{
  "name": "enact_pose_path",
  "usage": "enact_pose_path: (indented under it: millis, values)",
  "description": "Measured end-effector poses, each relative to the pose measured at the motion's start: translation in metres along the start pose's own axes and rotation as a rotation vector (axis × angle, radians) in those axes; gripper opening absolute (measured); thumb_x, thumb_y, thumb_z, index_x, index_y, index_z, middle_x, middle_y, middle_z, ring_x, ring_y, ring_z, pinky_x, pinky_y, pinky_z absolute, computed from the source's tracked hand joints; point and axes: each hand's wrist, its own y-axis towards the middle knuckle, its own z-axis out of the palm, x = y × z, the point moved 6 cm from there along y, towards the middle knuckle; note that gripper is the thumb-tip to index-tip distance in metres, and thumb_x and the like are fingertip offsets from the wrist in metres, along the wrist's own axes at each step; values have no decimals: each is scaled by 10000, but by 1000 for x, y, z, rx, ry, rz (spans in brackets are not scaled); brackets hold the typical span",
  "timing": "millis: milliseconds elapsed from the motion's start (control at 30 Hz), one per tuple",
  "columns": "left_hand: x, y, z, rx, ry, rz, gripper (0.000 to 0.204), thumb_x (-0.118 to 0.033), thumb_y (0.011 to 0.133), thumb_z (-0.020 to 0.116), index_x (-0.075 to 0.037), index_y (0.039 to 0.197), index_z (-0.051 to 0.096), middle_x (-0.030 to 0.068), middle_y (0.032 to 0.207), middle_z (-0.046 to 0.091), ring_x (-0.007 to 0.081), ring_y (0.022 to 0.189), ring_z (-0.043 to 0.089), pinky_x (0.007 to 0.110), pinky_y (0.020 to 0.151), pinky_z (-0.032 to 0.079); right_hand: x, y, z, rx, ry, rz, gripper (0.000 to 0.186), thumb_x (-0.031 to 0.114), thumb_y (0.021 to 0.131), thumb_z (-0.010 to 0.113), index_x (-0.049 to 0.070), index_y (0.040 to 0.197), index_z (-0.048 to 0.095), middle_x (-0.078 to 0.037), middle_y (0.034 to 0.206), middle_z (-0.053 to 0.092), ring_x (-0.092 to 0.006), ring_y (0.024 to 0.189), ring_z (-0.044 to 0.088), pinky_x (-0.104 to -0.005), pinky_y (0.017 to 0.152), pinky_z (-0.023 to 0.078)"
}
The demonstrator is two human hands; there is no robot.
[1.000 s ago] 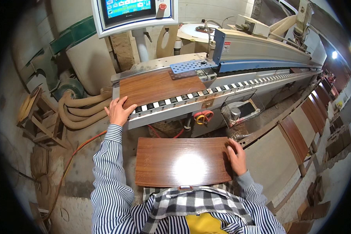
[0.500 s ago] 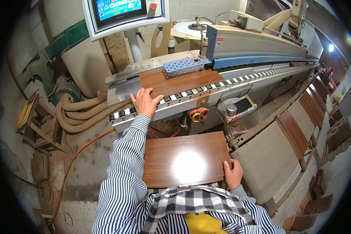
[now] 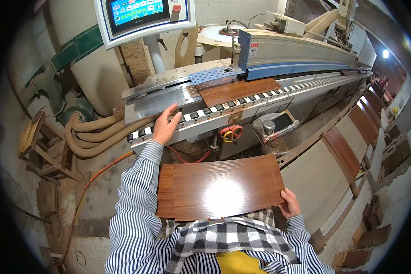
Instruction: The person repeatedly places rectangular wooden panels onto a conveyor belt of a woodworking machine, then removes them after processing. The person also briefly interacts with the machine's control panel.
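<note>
A brown wood-grain board [image 3: 239,182] with a bright glare spot lies across my front, on top of another brown board [image 3: 165,192] whose left end sticks out. My right hand [image 3: 291,204] grips the upper board at its right edge, thumb on top. Beyond it, my left hand [image 3: 165,125] hovers by the near edge of the machine's roller track [image 3: 210,111], fingers apart and holding nothing. A further brown board [image 3: 237,90] rests on the machine, right of my left hand, partly beneath a perforated blue plate [image 3: 214,74].
A control screen [image 3: 139,16] with a red button stands at the far left. Ribbed hoses [image 3: 84,137] and a wooden stool [image 3: 43,146] are on the left. Red and yellow scissors [image 3: 231,133] hang below the track beside a wire basket [image 3: 276,123]. Boards lie along a bench [image 3: 306,192] at right.
The board on the machine has slid rightward, away from my left hand, which has lifted off it. My right hand has drawn the upper board in front of me to the right, uncovering the lower one.
</note>
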Motion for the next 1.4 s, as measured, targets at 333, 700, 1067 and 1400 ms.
enact_pose_path:
  millis: [333, 700, 1067, 1400]
  values:
    - [-69, -109, -72, -29, 9, -23, 451, -227, 901, 591, -24, 1297, 517, 139, 1312, 544, 244, 1250, 479, 341, 1049, 341, 35, 29, 39, 85, 109, -200, 429, 200, 952, 521, -42, 1301, 450, -96, 1255, 555, -173, 1133, 538, -340, 958, 435]
    - [-35, -103, -70, 56, 833, 89, 619, -497, 853, 593, -158, 1359, 481, 128, 1458, 379, 330, 1375, 288, 532, 1133, 113, 37, 150, 161, 266, 306, 19, 431, 307, 966, 526, 49, 1307, 476, -109, 1182, 594, -220, 1027, 614, -344, 867, 526]
    - [-7, -36, -77, -40, 908, -175, 598, -559, 852, 565, -177, 1312, 544, 111, 1447, 408, 272, 1364, 324, 555, 1132, 37, 41, 42, 109, -95, -947, -666, 432, 129, 906, 563, -21, 1300, 470, -172, 1187, 594, -286, 1027, 594, -347, 878, 470]
    - [4, -11, -68, -121, 955, -131, 710, -660, 774, 578, -126, 1242, 579, 126, 1393, 450, 271, 1309, 378, 585, 1113, 101, -2, 1, 67, -411, -1238, -554, 345, 319, 865, 617, 11, 1017, 635, -185, 921, 619, -346, 832, 608, -412, 726, 474]
